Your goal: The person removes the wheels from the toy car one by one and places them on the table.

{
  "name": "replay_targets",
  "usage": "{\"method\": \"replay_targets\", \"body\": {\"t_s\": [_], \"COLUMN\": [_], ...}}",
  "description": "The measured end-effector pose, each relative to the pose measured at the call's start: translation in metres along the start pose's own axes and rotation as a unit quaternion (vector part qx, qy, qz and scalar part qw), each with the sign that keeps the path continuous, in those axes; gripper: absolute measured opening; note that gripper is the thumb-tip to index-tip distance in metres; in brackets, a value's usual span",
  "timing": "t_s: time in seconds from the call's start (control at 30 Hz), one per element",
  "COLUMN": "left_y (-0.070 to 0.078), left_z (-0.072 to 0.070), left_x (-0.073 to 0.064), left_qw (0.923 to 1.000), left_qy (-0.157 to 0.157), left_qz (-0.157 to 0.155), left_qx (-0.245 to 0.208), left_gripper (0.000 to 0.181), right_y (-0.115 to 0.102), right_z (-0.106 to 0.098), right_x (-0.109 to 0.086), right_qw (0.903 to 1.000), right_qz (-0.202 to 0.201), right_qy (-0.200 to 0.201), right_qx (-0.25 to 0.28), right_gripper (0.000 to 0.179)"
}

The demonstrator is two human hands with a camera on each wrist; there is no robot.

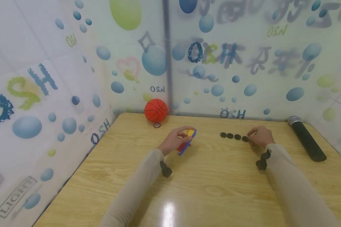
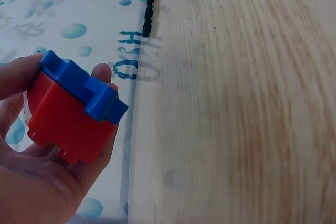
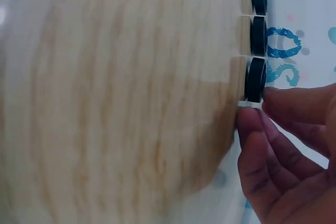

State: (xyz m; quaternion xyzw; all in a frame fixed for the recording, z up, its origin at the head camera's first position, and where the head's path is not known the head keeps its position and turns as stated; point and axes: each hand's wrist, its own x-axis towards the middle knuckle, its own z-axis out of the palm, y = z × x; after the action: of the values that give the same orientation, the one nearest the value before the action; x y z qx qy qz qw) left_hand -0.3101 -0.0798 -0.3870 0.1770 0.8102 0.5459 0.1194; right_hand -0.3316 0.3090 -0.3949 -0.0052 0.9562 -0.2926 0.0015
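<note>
My left hand [image 1: 174, 140] holds a toy brick piece [image 2: 71, 116] above the table. The piece is red and blue in the left wrist view, and a yellow part also shows in the head view. Thumb and fingers grip it from both sides. To the right, several small black discs [image 1: 230, 136] lie in a slightly slanting row on the tabletop. At the row's right end, my right hand [image 1: 261, 136] pinches the edge of the last black disc [image 3: 255, 80] with its fingertips. That disc lies flat on the wood.
A red toy basketball [image 1: 156, 111] sits at the back of the wooden table [image 1: 204, 186], with a small round dark piece [image 1: 157, 125] in front of it. A black microphone [image 1: 307, 138] lies at the right. Printed wall panels [image 1: 244, 72] enclose the back and sides.
</note>
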Motion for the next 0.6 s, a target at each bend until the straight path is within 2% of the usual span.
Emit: {"method": "replay_targets", "body": {"t_s": [0.17, 0.4, 0.6], "left_y": [0.0002, -0.0011, 0.0002], "left_z": [-0.0014, -0.0003, 0.0016], "left_x": [-0.0012, -0.0007, 0.0006], "left_qw": [1.0, 0.9999, 0.9999], "left_qy": [0.001, 0.001, -0.009], "left_qz": [-0.001, -0.005, -0.006], "left_qx": [-0.005, -0.011, -0.008], "left_gripper": [0.04, 0.041, 0.041], "right_y": [0.0001, -0.0001, 0.0004], "right_z": [0.0, -0.003, 0.0023], "right_x": [0.0001, 0.0018, 0.0069], "right_qw": [0.9998, 0.9978, 0.9974], "right_qz": [-0.005, -0.01, -0.013], "right_qy": [-0.006, -0.064, -0.057], "right_qx": [-0.02, -0.018, -0.044], "right_gripper": [0.035, 0.049, 0.045]}}
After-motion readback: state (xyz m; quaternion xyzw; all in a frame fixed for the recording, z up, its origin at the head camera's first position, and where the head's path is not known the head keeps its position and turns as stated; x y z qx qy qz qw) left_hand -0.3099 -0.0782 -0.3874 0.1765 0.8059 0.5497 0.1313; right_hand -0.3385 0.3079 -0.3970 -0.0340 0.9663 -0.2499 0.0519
